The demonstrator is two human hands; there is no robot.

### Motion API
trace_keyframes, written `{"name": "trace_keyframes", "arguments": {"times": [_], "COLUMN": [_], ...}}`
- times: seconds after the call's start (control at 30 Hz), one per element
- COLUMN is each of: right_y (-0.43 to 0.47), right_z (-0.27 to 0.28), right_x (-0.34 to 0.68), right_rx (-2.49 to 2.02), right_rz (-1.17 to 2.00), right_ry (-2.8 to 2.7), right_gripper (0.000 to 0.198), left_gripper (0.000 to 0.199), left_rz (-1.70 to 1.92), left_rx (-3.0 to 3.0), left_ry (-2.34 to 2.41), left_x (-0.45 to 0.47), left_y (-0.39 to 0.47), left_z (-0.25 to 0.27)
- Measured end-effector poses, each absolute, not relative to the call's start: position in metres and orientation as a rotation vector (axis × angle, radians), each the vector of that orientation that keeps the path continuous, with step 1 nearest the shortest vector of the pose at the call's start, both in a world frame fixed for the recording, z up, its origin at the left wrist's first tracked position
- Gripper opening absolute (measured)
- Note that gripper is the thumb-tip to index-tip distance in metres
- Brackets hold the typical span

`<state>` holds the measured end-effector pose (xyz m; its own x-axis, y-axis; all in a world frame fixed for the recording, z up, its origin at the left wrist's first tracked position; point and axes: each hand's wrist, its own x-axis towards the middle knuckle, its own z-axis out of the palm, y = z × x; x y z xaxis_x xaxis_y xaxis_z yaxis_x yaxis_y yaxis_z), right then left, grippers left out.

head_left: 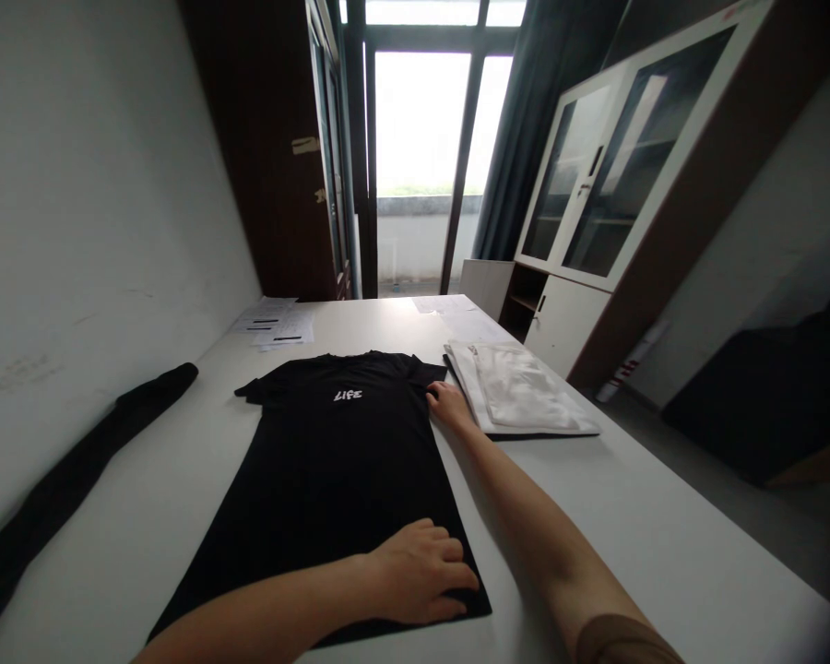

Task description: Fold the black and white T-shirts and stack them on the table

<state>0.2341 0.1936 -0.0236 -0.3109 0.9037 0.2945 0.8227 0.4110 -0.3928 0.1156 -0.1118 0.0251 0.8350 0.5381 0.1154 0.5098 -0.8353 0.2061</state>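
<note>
A black T-shirt [346,470] lies spread flat on the white table [636,526], its collar at the far end and small white lettering below the collar. My left hand [425,572] reaches across the shirt and rests near its right hem corner, fingers bent and apart. Farther up, my right hand [449,403] is at the shirt's right edge, just under the sleeve, with its fingers closed together on the cloth. The exact grip of the fingertips there is partly hidden.
Right of the shirt lies a stack of folded white cloth or packets [526,387] with something black beneath. Printed papers [283,325] lie at the far left. A long dark cloth [89,480] runs along the left wall. Cabinets [615,175] stand beyond the table.
</note>
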Motion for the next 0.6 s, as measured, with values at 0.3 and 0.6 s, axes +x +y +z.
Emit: {"name": "trace_keyframes", "arguments": {"times": [0.3, 0.6], "right_y": [0.1919, 0.1948], "right_z": [-0.0215, -0.0257], "right_x": [0.2338, 0.2338], "right_rx": [-1.476, -1.453], "right_rz": [0.248, 0.216], "right_ry": [-2.206, -2.203], "right_gripper": [0.028, 0.027], "left_gripper": [0.034, 0.033], "left_rz": [0.274, 0.261], "left_rx": [2.838, 2.843], "left_ry": [0.809, 0.817], "left_x": [0.1151, 0.1152], "left_y": [-0.1112, -0.1112], "left_z": [0.0249, 0.025]}}
